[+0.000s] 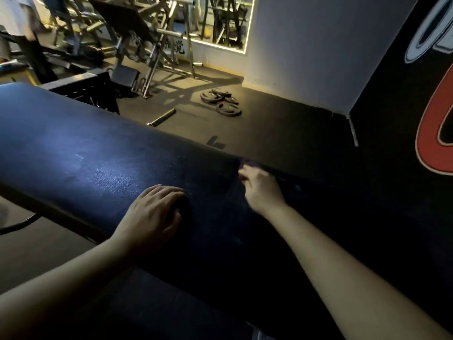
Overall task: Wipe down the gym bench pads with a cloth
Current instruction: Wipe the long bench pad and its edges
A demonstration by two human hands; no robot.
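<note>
Two bare hands work on one long, dark bench pad point(81, 153), seen from the head camera, the only view, looking down in dim light. The pad runs from far ahead of the left hand, where it catches a bluish sheen, back under both forearms into deep shadow.

The left hand point(152, 213) lies palm down on the pad, its fingers nearly straight and close together, holding nothing that can be seen. It seems to be bracing.

The right hand point(259, 188) reaches a little further forward, to the pad's far edge. Its fingers are curled and blurred. A dark smudge point(253, 165) sits just at its fingertips, touching the edge. This may be the cloth, but it is too dark and soft to say, and whether the hand grips anything cannot be told.

Beyond the right hand, on the black floor, lies a small heap of weight plates point(221, 101). A short metal bar point(161, 117) lies beyond the left hand. Steel-framed machines point(152, 38) and a mirror point(220, 20) stand further off. A dark painted wall point(392, 119) rises to the outside of the right hand.

Judging by the pose, the step in hand is wiping the far edge. To do it well, the wiping hand would press flat, follow the rolled edge over its curve, and overlap each pass towards the lit end. The bracing hand should shift off any patch not yet wiped.
</note>
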